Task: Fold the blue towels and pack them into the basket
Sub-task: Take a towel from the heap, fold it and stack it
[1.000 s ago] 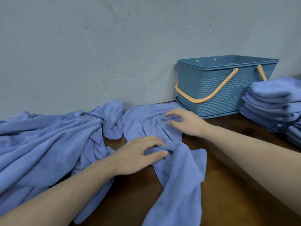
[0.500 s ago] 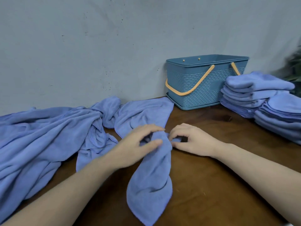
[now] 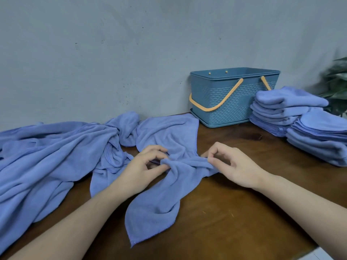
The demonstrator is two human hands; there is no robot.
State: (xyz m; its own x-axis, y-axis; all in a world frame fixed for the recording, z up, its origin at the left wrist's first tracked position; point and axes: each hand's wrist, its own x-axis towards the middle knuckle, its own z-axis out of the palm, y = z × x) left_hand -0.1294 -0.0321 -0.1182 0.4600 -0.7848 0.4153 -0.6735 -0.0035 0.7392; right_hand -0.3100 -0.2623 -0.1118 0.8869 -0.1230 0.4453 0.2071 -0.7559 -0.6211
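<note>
One crumpled blue towel (image 3: 165,194) lies across the middle of the brown table, bunched at its waist. My left hand (image 3: 142,169) pinches the bunched cloth on its left side. My right hand (image 3: 231,166) pinches the towel's edge on the right, about a hand's width away. A heap of unfolded blue towels (image 3: 47,156) covers the table's left side. The blue plastic basket (image 3: 232,102) with orange handles stands against the wall at the back right. I cannot see inside it.
Two stacks of folded blue towels (image 3: 281,111) (image 3: 319,139) sit right of the basket. A green plant (image 3: 336,85) shows at the far right edge. The grey wall (image 3: 131,53) closes the back. Bare table wood (image 3: 234,212) lies in front of my hands.
Both hands drew the towel toward me and gathered it. The right hand moved from flat on the cloth to pinching its edge, then apart from the left. The view shifted right.
</note>
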